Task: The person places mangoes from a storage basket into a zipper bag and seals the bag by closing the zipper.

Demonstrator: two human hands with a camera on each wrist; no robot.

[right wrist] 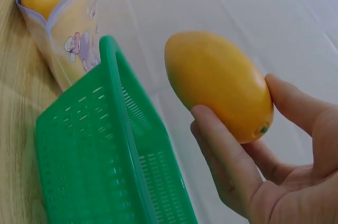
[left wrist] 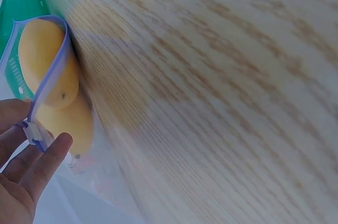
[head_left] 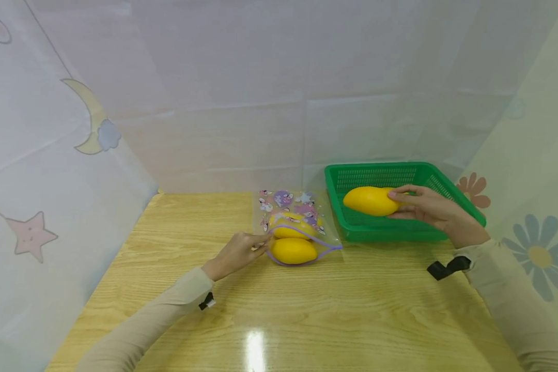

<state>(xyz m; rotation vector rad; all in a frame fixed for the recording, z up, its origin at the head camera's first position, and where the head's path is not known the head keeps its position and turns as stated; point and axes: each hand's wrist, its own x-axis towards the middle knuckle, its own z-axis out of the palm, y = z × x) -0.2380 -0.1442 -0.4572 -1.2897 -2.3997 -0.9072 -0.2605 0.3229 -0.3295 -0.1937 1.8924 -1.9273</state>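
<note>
A clear zip bag (head_left: 327, 235) with purple edging and cartoon prints lies on the table, its mouth spread. Inside are two yellow mangoes, a front mango (head_left: 294, 251) at the opening and a rear mango (head_left: 290, 231) behind it. My left hand (head_left: 239, 253) pinches the left end of the bag's mouth, by the white slider (left wrist: 34, 133) in the left wrist view. Over the green basket (head_left: 376, 235), my right hand (head_left: 430, 209) grips another mango (right wrist: 219, 84) between thumb and fingers. In the right wrist view its stem end faces the palm.
The perforated basket stands at the back right of the wooden table (head_left: 316, 315), just right of the bag. Printed cloth (head_left: 242, 139) hangs behind and along both sides. The basket's floor is partly hidden by the held mango and hand.
</note>
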